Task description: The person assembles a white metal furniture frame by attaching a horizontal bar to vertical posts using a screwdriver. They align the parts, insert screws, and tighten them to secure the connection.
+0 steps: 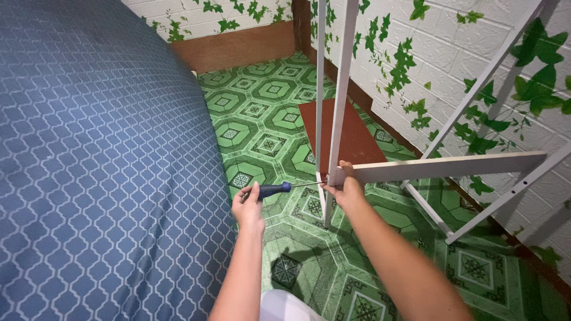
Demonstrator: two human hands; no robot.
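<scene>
Blue-handled tool: our left hand (248, 205) is clamped around the dark blue handle of a slim metal-shafted screwdriver (275, 189), which lies level and points right; its tip meets the joint where the white parts come together.
Left hand: fingers wrapped over the rear of the handle, thumb on top, our forearm coming up from the bottom edge of the view.
Right hand: our right hand (345, 189) is closed on the near end of a long flat white board (443, 167), fingers curled over the end and pressing it against a thin white upright post (337, 113).
White board: it runs level from our right hand off to the right, well above the floor.
Upright posts: two narrow white posts stand side by side and rise out of the top of the view; the screwdriver shaft reaches the nearer one low down.
Slanted white bars (496, 62): they lean across the right side, in front of the wall.
Brown panel (342, 134): a flat reddish-brown rectangular board lies on the floor behind the posts.
Floor (262, 101): green patterned tiles with octagon shapes.
Bed (89, 166): a blue cover with a white lattice print fills the left side, just beside our left arm.
Wall (452, 41): white brick-look surface with green ivy leaves.
</scene>
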